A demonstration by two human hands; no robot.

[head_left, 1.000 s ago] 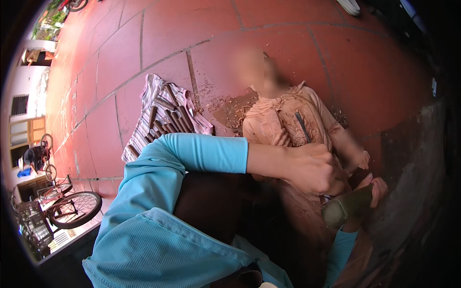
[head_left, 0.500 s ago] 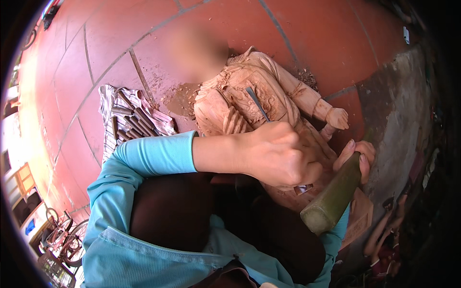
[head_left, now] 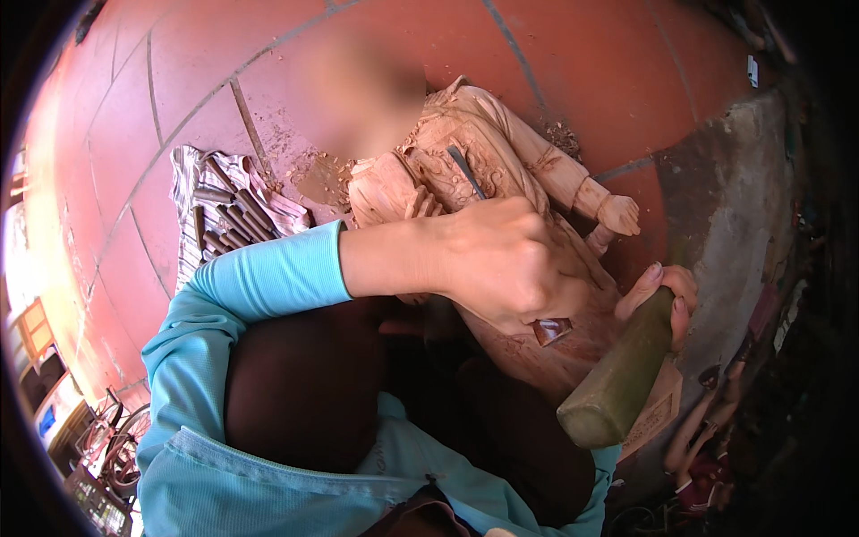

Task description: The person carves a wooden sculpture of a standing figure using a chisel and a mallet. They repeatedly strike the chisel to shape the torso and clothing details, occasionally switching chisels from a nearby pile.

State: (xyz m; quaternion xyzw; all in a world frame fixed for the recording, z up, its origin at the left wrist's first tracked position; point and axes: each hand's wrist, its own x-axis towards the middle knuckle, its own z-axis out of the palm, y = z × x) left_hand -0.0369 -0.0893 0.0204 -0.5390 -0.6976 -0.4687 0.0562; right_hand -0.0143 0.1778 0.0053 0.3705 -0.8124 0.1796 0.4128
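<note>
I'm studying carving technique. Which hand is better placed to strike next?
Probably the right hand: it grips the green mallet beside the wooden figure, while the left hand holds the chisel against it.

Under me is a floor (head_left: pixel 626 63) of large red tiles with dark grout lines that bend toward the rim of the view. At about ten o'clock from my knees a striped cloth (head_left: pixel 192 192) lies flat on the tiles, and a row of dark chisels (head_left: pixel 234 219) rests on it side by side. Just beside the cloth, toward twelve o'clock, wood chips and dust (head_left: pixel 309 170) are scattered over the tile. The pale wooden statue (head_left: pixel 501 152) lies on its back on the floor, head toward eleven o'clock. At three o'clock the tiles meet a rough grey concrete strip (head_left: pixel 738 206).
</note>
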